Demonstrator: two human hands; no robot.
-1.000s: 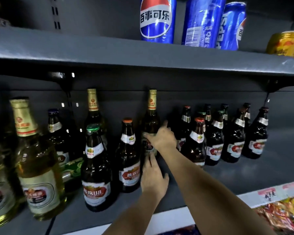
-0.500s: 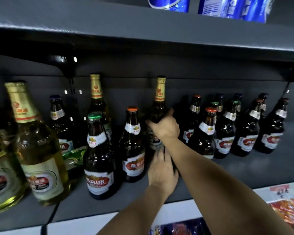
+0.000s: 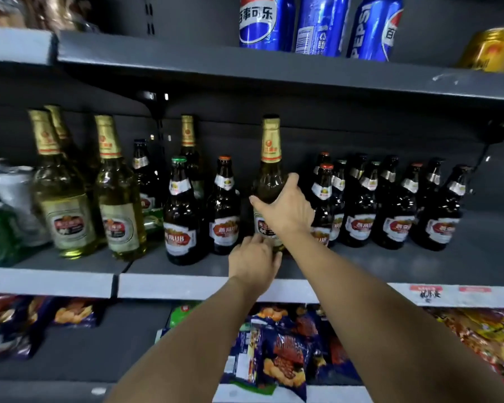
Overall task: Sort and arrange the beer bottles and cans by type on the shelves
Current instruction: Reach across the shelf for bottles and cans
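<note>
Right hand (image 3: pixel 285 212) has its fingers clamped on the shoulder of the gold-foil bottle (image 3: pixel 269 181), which stands on the middle shelf (image 3: pixel 216 266) between the brown red-cap bottle (image 3: pixel 225 210) and the brown bottle cluster (image 3: pixel 390 205). Left hand (image 3: pixel 253 261) rests with fingers relaxed against its base. Risk: swinging it left toward the 3 gold-foil bottles (image 3: pixel 85 196) could clip the brown necks and topple them.

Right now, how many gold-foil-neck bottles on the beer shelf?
5. Two front left, one behind them, one at the back, and the held bottle in the right hand. Others may be hidden.
</note>
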